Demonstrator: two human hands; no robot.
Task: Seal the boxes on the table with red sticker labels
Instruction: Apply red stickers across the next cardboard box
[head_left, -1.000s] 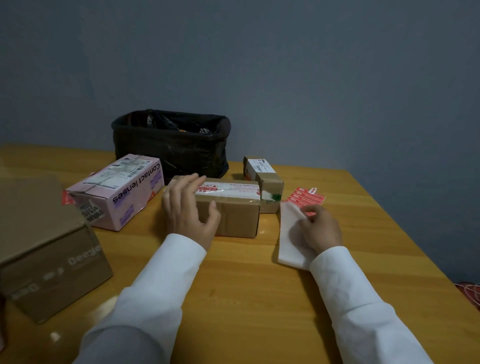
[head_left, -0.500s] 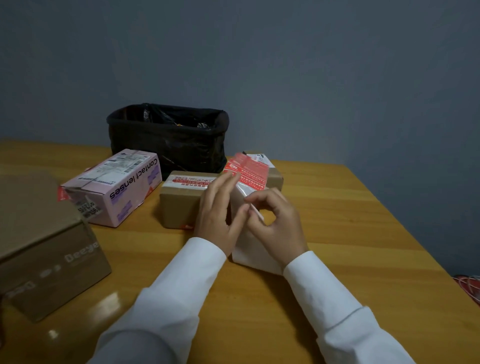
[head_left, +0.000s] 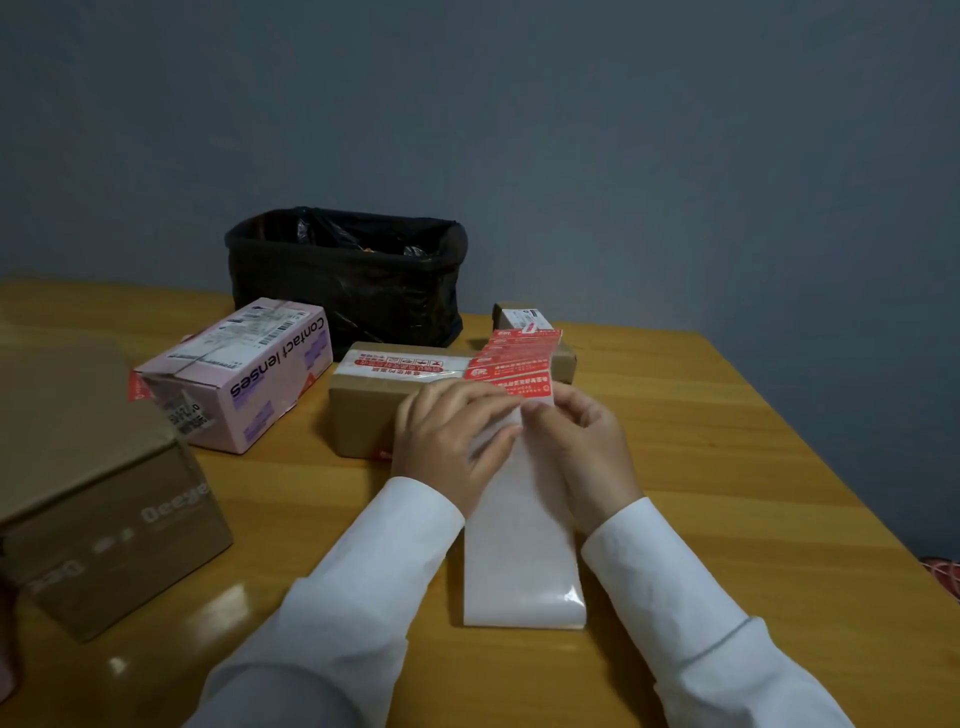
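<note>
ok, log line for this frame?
phase: peeling | left hand + right hand: hold sticker sheet | brown box: red label on top

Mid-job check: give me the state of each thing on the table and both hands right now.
Sticker sheet: lifted, held by both hands.
Left hand: gripping sheet.
Right hand: pinching sheet.
Brown box: closed, taped.
Pink box: closed.
Small box: closed.
Big carton: closed.
Black bin: open.

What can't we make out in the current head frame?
- Small box: mostly hidden behind the sticker strip.
- Peel point: covered by left hand and right hand; grip on a single label unclear.
- Bin contents: too dark.
- Large brown box: cut by left edge.
</note>
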